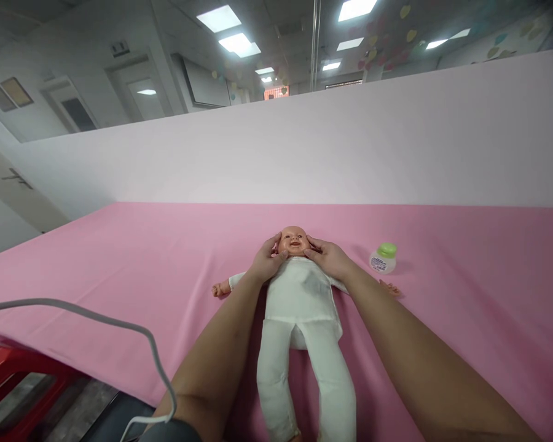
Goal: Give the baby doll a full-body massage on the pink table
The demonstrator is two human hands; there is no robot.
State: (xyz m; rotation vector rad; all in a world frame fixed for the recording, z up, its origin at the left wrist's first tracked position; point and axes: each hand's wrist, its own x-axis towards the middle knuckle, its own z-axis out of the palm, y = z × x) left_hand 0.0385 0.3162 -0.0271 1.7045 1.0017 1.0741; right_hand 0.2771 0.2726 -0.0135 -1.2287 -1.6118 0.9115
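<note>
A baby doll (299,288) in white clothes lies on its back, face up, arms spread, legs toward me. My left hand (268,259) cups the left side of its head, thumb near the chin. On the opposite side my right hand (328,256) rests against the cheek, thumb at the jaw. Both hands have the head between them. Part of the doll's arms is hidden behind my forearms. To the right of my right hand stands a small clear bottle (383,259) with a green cap.
The doll lies on a pink cloth (166,258) that reaches a white wall (304,153) with glass above. A grey cable (96,316) crosses the lower left. Beyond the cloth's edge is a red plastic stool (23,368).
</note>
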